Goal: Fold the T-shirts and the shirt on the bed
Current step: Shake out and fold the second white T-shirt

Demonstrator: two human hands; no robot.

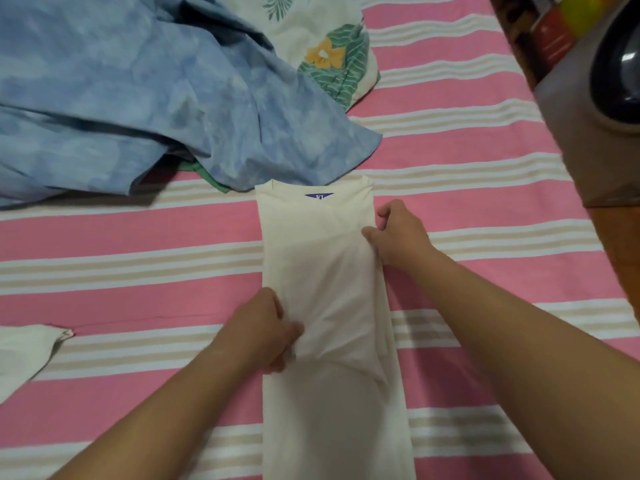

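we have the cream t-shirt (325, 306) laid out in the middle of the bed (485, 188), already folded lengthwise into a long narrow strip that runs from the near edge of the view up to its collar at the far end, where a small purple label (319, 196) shows inside the neck. our left hand (266, 332) grips the strip's left edge about halfway along, fingers curled into the fabric. our right hand (398, 233) pinches the right edge farther up, near the shoulder, thumb and fingers closed on the cloth. both forearms reach in from the near side. beyond the collar, just touching it, lies a crumpled blue tie-dye garment (156, 98) spread across the far left, with a sliver of green fabric (207, 176) peeking out from under it. behind that sits a white shirt with a leaf and flower print (322, 46). at the near left edge a corner of another pale cloth (24, 351) rests on the pink-and-white striped sheet, well apart from the strip
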